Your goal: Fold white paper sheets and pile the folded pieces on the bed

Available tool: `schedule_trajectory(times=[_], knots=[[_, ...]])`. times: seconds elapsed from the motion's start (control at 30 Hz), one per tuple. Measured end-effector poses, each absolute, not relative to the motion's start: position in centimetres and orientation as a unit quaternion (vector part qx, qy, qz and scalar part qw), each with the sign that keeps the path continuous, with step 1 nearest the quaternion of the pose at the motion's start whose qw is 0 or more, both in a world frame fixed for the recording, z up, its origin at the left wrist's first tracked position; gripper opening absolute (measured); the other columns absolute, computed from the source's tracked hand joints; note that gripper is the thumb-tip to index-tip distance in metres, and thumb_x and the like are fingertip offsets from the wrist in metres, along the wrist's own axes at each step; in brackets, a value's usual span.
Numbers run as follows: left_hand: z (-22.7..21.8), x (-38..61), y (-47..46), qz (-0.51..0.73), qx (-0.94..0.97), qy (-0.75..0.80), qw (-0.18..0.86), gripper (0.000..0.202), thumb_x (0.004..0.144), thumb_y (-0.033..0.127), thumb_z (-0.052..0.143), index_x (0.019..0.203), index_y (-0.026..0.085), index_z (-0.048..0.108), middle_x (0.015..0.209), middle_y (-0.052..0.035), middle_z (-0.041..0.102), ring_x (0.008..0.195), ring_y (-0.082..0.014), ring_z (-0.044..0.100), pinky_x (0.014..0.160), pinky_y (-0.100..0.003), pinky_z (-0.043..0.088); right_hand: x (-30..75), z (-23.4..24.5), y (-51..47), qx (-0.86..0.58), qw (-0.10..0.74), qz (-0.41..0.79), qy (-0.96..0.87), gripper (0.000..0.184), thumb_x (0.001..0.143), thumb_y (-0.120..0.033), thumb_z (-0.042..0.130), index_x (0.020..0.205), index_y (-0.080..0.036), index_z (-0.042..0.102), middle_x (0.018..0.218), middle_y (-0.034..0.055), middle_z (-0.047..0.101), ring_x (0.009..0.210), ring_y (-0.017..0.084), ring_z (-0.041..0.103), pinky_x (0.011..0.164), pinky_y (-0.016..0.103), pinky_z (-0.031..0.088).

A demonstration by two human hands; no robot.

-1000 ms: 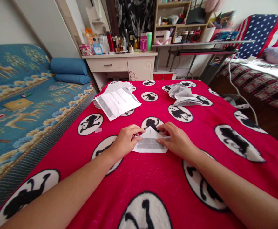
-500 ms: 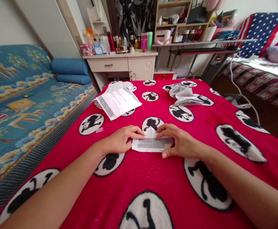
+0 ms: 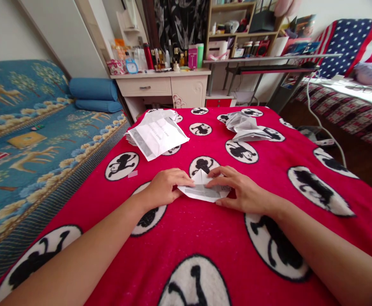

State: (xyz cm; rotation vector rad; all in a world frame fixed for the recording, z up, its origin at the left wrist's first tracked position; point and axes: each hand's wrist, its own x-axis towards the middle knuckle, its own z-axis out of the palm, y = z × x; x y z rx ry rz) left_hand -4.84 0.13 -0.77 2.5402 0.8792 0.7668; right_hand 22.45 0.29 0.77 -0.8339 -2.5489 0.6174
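Note:
A folded sheet of paper (image 3: 203,191), white with a grey band and a pointed top, lies on the red cloth in front of me. My left hand (image 3: 166,186) grips its left end, thumb below and fingers on top. At the right end, my right hand (image 3: 232,189) holds the paper with its fingers over the upper side and its thumb at the lower edge. The paper's lower edge bows slightly between the hands. Both end corners are partly hidden by my fingers.
On the cloth (image 3: 186,246) with monkey patches, a stack of paper sheets (image 3: 158,136) lies at the far left. Several folded paper pieces (image 3: 246,127) are piled far right. A small clear scrap (image 3: 132,174) is left of my hands. Beyond stands a dresser (image 3: 160,87).
The left end of the paper has lifted and narrowed, and its lower edge now slants. My left hand has turned slightly, its thumb now under the paper's edge.

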Motion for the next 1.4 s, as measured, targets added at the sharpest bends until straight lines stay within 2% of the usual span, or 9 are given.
schedule_trajectory(times=[0.1, 0.2, 0.3, 0.43, 0.63, 0.77, 1.07, 1.23, 1.4], knots=[[-1.5, -4.7, 0.3, 0.32, 0.885, 0.294, 0.17, 0.035, 0.079, 0.001, 0.054, 0.1, 0.022, 0.073, 0.094, -0.0053, 0.073, 0.089, -0.0166, 0.065, 0.081, -0.03, 0.052, 22.3, 0.2, 0.4, -0.275, 0.238, 0.195, -0.911, 0.026, 0.082, -0.031, 0.066, 0.107, -0.023, 0.068, 0.118, 0.01, 0.057, 0.108, 0.023, 0.053, 0.091, 0.039, 0.046], [-1.5, -4.7, 0.2, 0.375, 0.856, 0.306, 0.183, 0.032, 0.081, 0.002, 0.053, 0.097, 0.02, 0.074, 0.09, -0.006, 0.074, 0.083, -0.0152, 0.067, 0.076, -0.027, 0.053, 21.8, 0.1, 0.4, -0.24, 0.281, 0.167, -0.914, 0.028, 0.08, -0.035, 0.069, 0.105, -0.023, 0.069, 0.113, 0.0109, 0.06, 0.107, 0.025, 0.053, 0.089, 0.041, 0.046], [-1.2, -4.8, 0.2, 0.425, 0.828, 0.314, 0.188, 0.028, 0.082, 0.003, 0.053, 0.093, 0.018, 0.074, 0.087, -0.0066, 0.074, 0.08, -0.0144, 0.068, 0.074, -0.025, 0.054, 21.3, 0.4, 0.1, -0.219, 0.314, 0.151, -0.911, 0.022, 0.083, -0.028, 0.067, 0.103, -0.022, 0.066, 0.108, 0.0097, 0.063, 0.103, 0.023, 0.055, 0.088, 0.041, 0.045], [-1.1, -4.9, 0.3, 0.451, 0.828, 0.299, 0.146, 0.027, 0.082, 0.002, 0.053, 0.091, 0.018, 0.073, 0.085, -0.0065, 0.073, 0.082, -0.0151, 0.065, 0.075, -0.028, 0.053, 20.9, 0.8, -0.4, -0.217, 0.34, 0.144, -0.904, 0.009, 0.085, -0.017, 0.061, 0.092, -0.021, 0.063, 0.097, 0.0066, 0.065, 0.093, 0.019, 0.057, 0.083, 0.036, 0.043], [-0.6, -5.3, -0.1, 0.416, 0.871, 0.26, 0.034, 0.033, 0.079, 0.002, 0.056, 0.103, 0.02, 0.07, 0.094, -0.0062, 0.073, 0.091, -0.0188, 0.063, 0.083, -0.035, 0.05, 20.9, 0.7, -0.7, -0.24, 0.291, 0.085, -0.922, 0.014, 0.077, -0.007, 0.058, 0.085, -0.019, 0.057, 0.1, 0.0066, 0.061, 0.093, 0.02, 0.053, 0.08, 0.035, 0.039], [-0.3, -5.6, -0.4, 0.384, 0.887, 0.254, -0.007, 0.036, 0.078, 0.002, 0.056, 0.107, 0.02, 0.068, 0.098, -0.0053, 0.073, 0.095, -0.0203, 0.062, 0.083, -0.036, 0.049, 20.8, 0.7, -0.7, -0.26, 0.274, 0.067, -0.924, 0.016, 0.072, -0.006, 0.057, 0.079, -0.019, 0.052, 0.096, 0.0063, 0.06, 0.088, 0.019, 0.052, 0.077, 0.034, 0.037], [-0.1, -5.6, -0.4, 0.367, 0.896, 0.252, -0.004, 0.039, 0.077, 0.001, 0.053, 0.107, 0.02, 0.068, 0.099, -0.0051, 0.073, 0.097, -0.021, 0.061, 0.083, -0.036, 0.049, 20.9, 0.7, -0.7, -0.238, 0.269, 0.048, -0.932, 0.022, 0.065, -0.001, 0.052, 0.073, -0.02, 0.043, 0.082, 0.0042, 0.058, 0.08, 0.018, 0.05, 0.073, 0.033, 0.034], [-0.2, -5.7, -0.5, 0.365, 0.897, 0.249, 0.004, 0.041, 0.077, 0.0, 0.052, 0.109, 0.02, 0.067, 0.101, -0.0049, 0.073, 0.099, -0.0211, 0.06, 0.083, -0.037, 0.049, 21.0, 0.8, -0.8, -0.214, 0.274, 0.027, -0.937, 0.024, 0.064, 0.0, 0.049, 0.066, -0.02, 0.036, 0.069, 0.001, 0.052, 0.069, 0.015, 0.045, 0.066, 0.031, 0.03], [-0.4, -5.7, -0.4, 0.37, 0.896, 0.246, 0.011, 0.041, 0.076, 0.0, 0.053, 0.109, 0.02, 0.067, 0.102, -0.0052, 0.072, 0.099, -0.0205, 0.06, 0.084, -0.036, 0.049, 20.9, 0.7, -0.8, -0.208, 0.276, 0.063, -0.936, 0.024, 0.064, 0.001, 0.048, 0.077, -0.02, 0.046, 0.068, -0.0008, 0.051, 0.067, 0.014, 0.045, 0.066, 0.029, 0.031]])
